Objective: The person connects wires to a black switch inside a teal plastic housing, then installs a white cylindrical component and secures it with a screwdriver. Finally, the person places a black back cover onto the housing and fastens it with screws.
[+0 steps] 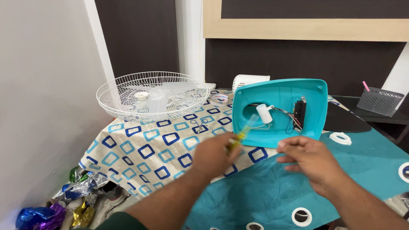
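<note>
Holding: the left hand (pixel 213 155) is closed around a yellow-handled screwdriver (pixel 243 133), its clear tip end pointing up toward the teal fan housing (pixel 279 111).
Right hand (pixel 313 159): loose and half-spread, gripping nothing (blurred, so finger detail is unclear), just in front of the housing's lower edge.
Housing: lies open side up on the bench (pixel 147 151), showing a white capacitor (pixel 264 113) and wires (pixel 285 116) inside.
Fan grille (pixel 151 96): white wire, well to the left of the housing.
White ring (pixel 341 138): just right of the housing, on the teal cloth (pixel 264 187).
Grey basket (pixel 380 101): farther right of the housing, behind it.
</note>
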